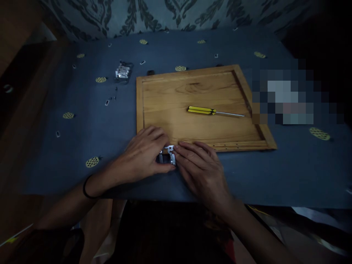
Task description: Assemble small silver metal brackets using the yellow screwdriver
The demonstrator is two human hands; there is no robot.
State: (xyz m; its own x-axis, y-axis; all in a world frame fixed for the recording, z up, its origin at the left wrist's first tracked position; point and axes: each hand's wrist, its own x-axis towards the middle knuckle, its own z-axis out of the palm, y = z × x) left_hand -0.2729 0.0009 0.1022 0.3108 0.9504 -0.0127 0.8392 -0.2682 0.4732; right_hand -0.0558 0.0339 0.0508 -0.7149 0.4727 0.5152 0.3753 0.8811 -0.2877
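A silver metal cabinet hinge is at the near edge of a framed wooden cabinet door. My left hand grips the hinge from the left, thumb below and fingers above on the door's frame. From the right, my right hand closes its fingertips on the hinge's other side. Part of the hinge is hidden by my fingers. A screwdriver with a yellow and black handle lies on the door panel, its tip pointing right. Small dark holes show in the door's near rail, right of my right hand.
Several more metal hinges lie heaped at the back left on the blue patterned tablecloth. Small screws are scattered in front of them. A blurred, pixelated patch covers something right of the door. A patterned wall stands behind the table.
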